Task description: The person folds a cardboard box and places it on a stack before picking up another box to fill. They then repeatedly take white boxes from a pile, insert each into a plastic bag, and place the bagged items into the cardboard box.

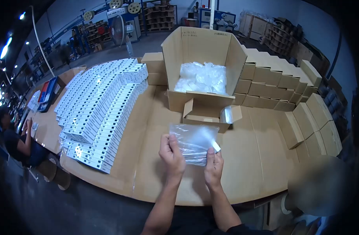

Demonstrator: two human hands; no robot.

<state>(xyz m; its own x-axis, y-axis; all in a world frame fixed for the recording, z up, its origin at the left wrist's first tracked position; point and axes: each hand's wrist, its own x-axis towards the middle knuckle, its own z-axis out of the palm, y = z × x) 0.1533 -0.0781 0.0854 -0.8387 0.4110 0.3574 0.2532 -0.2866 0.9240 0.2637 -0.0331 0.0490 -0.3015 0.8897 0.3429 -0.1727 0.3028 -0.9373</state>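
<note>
Brown, creased cardboard-topped table (152,152) bears a tall open carton (203,47) of crinkled clear plastic (203,78). 2 forearms (162,207) stretch forward; left hand (173,154) and right hand (213,166) pinch opposite sides of a glossy, wrinkled bag (191,143), raised before a small open box (205,109).

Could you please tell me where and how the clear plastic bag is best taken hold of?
I'd take the clear plastic bag by its two side edges, coming from left and right: it looks thin and creased, so a one-sided hold might let it fold. The left hand and right hand pinch it there.
</note>
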